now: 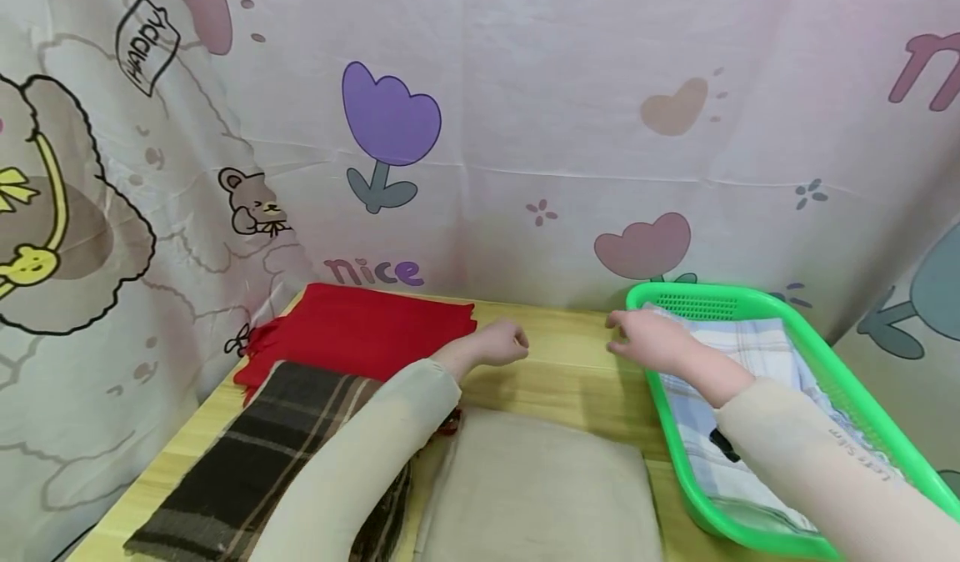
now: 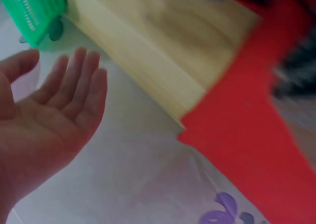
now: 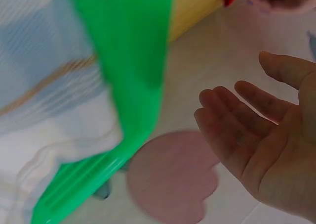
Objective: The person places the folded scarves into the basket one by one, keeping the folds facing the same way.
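Observation:
My left hand (image 1: 501,343) hovers over the table just right of a folded red scarf (image 1: 367,328); in the left wrist view its fingers are loosely bent around nothing. My right hand (image 1: 648,338) is above the left rim of a green plastic basket (image 1: 813,353), and the right wrist view shows its palm bare. Folded blue and white plaid cloth (image 1: 750,341) lies inside the basket, partly covered by my right arm. Below my hands a folded beige cloth (image 1: 547,487) lies flat. A dark brown plaid scarf (image 1: 255,445) is at the left, partly behind my left sleeve.
The light wooden table (image 1: 570,353) meets a patterned curtain (image 1: 525,128) at its back edge. More of that curtain hangs along the left side. A small black object (image 1: 723,445) shows by my right sleeve, over the basket.

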Tool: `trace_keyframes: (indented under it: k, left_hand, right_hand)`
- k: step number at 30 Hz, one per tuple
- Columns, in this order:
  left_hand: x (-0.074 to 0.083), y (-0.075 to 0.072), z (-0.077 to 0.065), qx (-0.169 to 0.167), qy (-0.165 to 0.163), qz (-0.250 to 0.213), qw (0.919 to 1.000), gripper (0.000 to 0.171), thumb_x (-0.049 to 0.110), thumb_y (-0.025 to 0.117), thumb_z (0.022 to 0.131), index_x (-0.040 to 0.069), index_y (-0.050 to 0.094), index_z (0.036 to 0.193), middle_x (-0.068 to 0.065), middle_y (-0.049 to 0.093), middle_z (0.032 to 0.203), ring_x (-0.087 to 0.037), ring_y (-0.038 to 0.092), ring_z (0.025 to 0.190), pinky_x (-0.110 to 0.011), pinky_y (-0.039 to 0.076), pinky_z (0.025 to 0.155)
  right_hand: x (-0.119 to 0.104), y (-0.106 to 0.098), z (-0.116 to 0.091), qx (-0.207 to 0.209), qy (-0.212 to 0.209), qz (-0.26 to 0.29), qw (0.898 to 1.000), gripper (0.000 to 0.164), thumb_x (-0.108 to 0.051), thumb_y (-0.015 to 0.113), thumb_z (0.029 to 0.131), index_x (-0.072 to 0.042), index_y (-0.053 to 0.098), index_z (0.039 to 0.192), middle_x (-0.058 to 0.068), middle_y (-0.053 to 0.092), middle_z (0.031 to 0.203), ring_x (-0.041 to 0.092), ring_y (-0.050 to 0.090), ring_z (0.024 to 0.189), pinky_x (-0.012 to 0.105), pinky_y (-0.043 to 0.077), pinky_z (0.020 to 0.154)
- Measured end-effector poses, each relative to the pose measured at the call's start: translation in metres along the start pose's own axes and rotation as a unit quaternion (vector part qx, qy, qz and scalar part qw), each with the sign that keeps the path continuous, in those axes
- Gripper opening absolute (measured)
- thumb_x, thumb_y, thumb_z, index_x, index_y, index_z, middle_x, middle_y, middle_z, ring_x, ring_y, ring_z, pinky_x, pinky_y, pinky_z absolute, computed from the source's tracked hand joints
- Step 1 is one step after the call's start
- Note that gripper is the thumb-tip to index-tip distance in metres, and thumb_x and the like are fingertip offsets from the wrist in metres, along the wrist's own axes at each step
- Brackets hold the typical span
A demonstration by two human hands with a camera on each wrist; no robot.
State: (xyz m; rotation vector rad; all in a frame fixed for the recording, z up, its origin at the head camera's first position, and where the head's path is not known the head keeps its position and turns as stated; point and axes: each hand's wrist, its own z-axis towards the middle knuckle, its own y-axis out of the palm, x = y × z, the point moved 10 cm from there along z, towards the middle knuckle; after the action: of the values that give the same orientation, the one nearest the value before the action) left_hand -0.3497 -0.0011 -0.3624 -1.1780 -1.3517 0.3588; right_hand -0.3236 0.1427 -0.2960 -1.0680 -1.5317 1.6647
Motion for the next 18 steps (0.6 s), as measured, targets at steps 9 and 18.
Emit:
trace_keyframes:
  k: [9,18]
  left_hand:
    - [-0.029,0.031,-0.016,-0.134,-0.051,0.032,0.9891,0.025,0.019,0.057,0.091,0.005,0.063,0.111,-0.004,0.064,0.103,-0.024,0.060,0.102,-0.043,0.048,0.093]
    - [-0.035,0.046,-0.021,-0.202,-0.072,0.066,0.9746,0.012,0.020,0.067,0.084,0.010,0.061,0.084,0.004,0.053,0.079,-0.014,0.053,0.084,-0.041,0.046,0.090]
  right_hand:
    - [-0.049,0.040,-0.001,-0.099,-0.011,-0.003,0.995,0.038,-0.021,0.064,0.086,0.003,0.057,0.115,0.019,0.065,0.109,0.033,0.063,0.099,0.045,0.051,0.083]
    - [-0.066,0.070,0.010,-0.144,0.023,0.034,0.989,0.037,-0.020,0.064,0.086,0.003,0.058,0.114,0.019,0.063,0.115,0.034,0.060,0.107,0.047,0.047,0.090]
